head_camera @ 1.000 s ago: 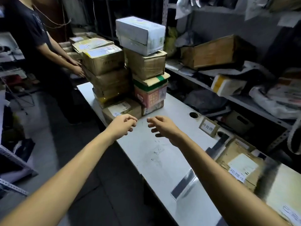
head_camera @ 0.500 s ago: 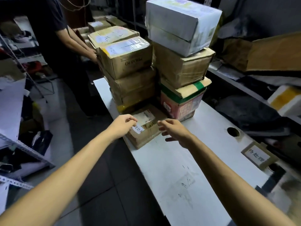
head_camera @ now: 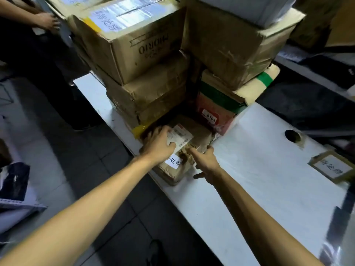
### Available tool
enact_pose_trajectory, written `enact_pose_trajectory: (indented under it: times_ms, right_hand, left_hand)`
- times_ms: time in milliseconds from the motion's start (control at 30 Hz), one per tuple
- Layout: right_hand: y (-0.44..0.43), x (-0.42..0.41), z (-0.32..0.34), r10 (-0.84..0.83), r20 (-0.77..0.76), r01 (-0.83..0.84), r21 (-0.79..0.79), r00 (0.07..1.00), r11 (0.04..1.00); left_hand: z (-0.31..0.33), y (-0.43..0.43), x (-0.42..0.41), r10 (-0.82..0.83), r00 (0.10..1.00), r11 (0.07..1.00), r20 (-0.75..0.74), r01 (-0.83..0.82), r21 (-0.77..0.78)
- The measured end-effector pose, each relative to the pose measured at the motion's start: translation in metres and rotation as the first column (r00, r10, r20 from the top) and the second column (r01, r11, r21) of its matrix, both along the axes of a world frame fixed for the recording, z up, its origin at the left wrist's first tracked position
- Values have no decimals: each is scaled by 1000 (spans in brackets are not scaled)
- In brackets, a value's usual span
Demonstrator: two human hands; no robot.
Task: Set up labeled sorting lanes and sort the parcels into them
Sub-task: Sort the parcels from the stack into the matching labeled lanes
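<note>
- A small brown parcel (head_camera: 198, 136) lies at the near edge of the white bench (head_camera: 259, 169), tucked against the foot of two stacks of boxes.
- On its top are a printed shipping label (head_camera: 182, 136) and a white slip with handwritten characters (head_camera: 173, 162).
- The left hand (head_camera: 160, 144) rests palm down on the parcel's top, partly over the shipping label. Its grip is apart, fingers spread on the surface and not closed round anything.
- The right hand (head_camera: 206, 162) is at the parcel's right side. The forefinger is stretched out onto the top, the other fingertips reach the right edge, and the thumb sticks out toward the bench. This grip is apart too.
- The left stack has a brown carton with upside-down print (head_camera: 138, 54) on top of a dented brown box (head_camera: 153, 98). A strip of yellow tape (head_camera: 139, 130) shows at the bottom, just beside the parcel.
- The right stack starts with a red and green box (head_camera: 217, 110) carrying a sticker marked 0184 (head_camera: 210, 118). A larger brown box (head_camera: 236, 48) sits on that.
- Further right, the bench has a round hole (head_camera: 293, 135). Near it lies a cardboard-framed card with handwritten characters (head_camera: 329, 167).
- Another person's hand (head_camera: 47, 21) is at the far left, by the back of the left stack.
</note>
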State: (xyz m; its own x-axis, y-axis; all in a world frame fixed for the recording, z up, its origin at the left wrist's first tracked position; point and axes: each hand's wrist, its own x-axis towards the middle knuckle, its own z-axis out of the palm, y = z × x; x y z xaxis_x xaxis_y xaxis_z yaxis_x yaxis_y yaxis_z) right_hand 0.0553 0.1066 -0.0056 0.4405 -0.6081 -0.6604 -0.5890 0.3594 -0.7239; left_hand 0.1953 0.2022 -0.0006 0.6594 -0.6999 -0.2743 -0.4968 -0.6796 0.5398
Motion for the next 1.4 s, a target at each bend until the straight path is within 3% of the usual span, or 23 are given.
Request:
enact_pose_trajectory:
  times_ms: [133,367,733,867,1000,1200,1400]
  right_hand:
    - [-1,10,-14,-57,3,57,-12,998,998]
    - [-13,-9,-20,-44,33,43,29,998,999]
    - [-18,-73,-24,-139,-28,138,-31,990,990]
    - [-15,-111,-22,-195,-41,195,-10,980,981]
    - [-20,-156,-9,-233,-29,233,35,972,972]
    - [-25,-221,16,-327,-4,327,17,945,945]
    - [-25,-279,49,-439,45,440,-30,898,897]
  left_hand:
    - [-2,-8,10,94,995,994,-26,-92,60]
    - [-3,-14,10,76,997,974,-18,-70,214]
    - [-3,-21,-48,106,935,991,-339,-74,108]
    - [-4,-19,-84,216,867,976,-448,-200,82]
    - [6,-20,-130,189,787,981,-587,-184,69]
    - [24,-39,-183,122,758,989,-641,-150,10]
    - [53,-62,-229,-1,742,1000,-670,-16,-18]
